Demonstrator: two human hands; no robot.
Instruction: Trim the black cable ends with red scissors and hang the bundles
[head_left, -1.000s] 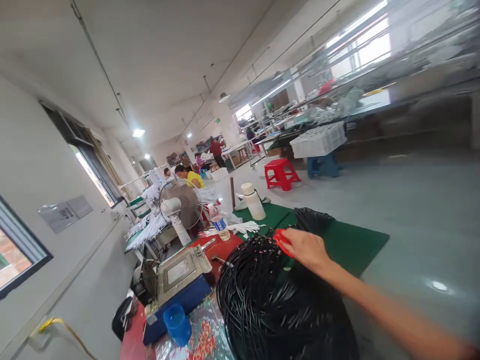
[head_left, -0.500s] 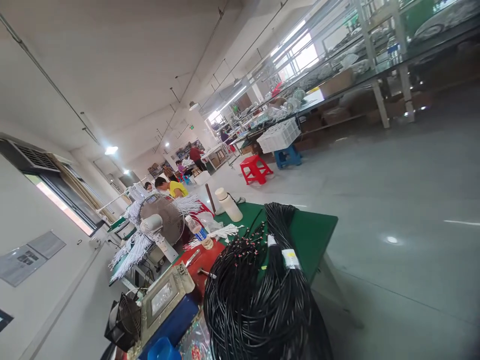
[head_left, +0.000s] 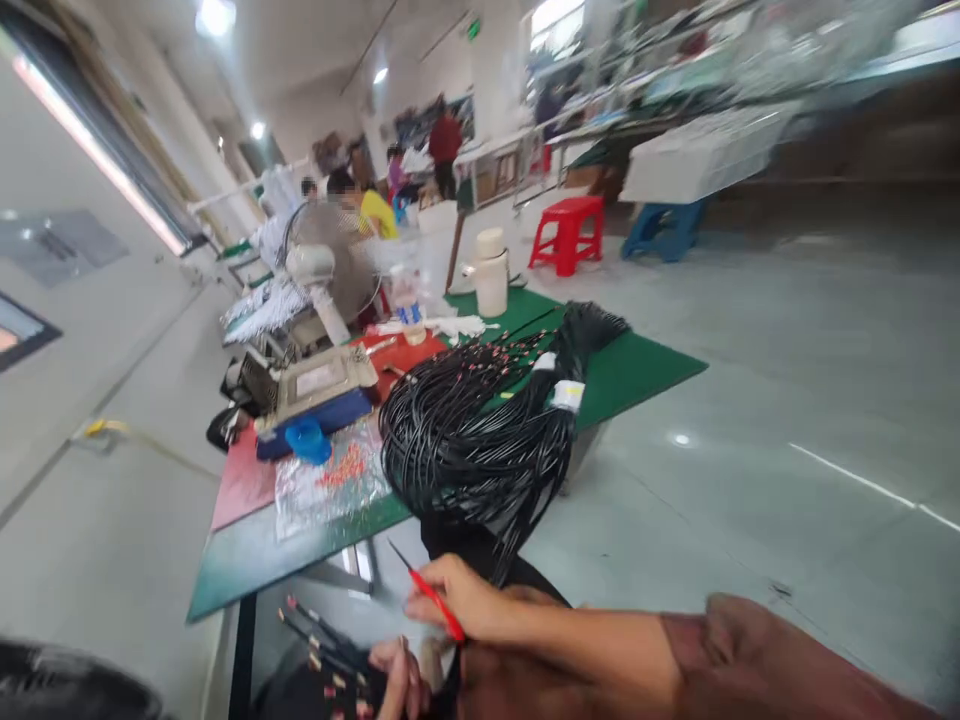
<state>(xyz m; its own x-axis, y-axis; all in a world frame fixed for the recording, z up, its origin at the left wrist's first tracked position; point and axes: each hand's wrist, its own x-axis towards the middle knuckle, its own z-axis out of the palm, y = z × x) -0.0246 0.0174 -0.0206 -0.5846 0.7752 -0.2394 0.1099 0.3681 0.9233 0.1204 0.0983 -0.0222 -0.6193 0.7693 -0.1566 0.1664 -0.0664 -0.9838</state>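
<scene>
My right hand (head_left: 463,598) is closed around a red-handled tool (head_left: 436,603) with a thin dark tip that points up and left. Lower down, my left hand (head_left: 399,678) has its fingers wrapped round black cables (head_left: 341,650) whose ends are pink and pale. A large coiled bundle of black cables (head_left: 465,440), banded with a white label (head_left: 568,395), lies on the green table (head_left: 652,368) beyond my hands.
On the table are a blue cup (head_left: 307,441), a plastic bag with small orange pieces (head_left: 345,470), a blue and beige machine (head_left: 319,385) and a cream bottle (head_left: 491,275). A fan (head_left: 334,255), red stool (head_left: 568,235) and several people are farther back.
The view has tipped down and levelled. Both hands, the red tool and the cables held low in front have come into view.
</scene>
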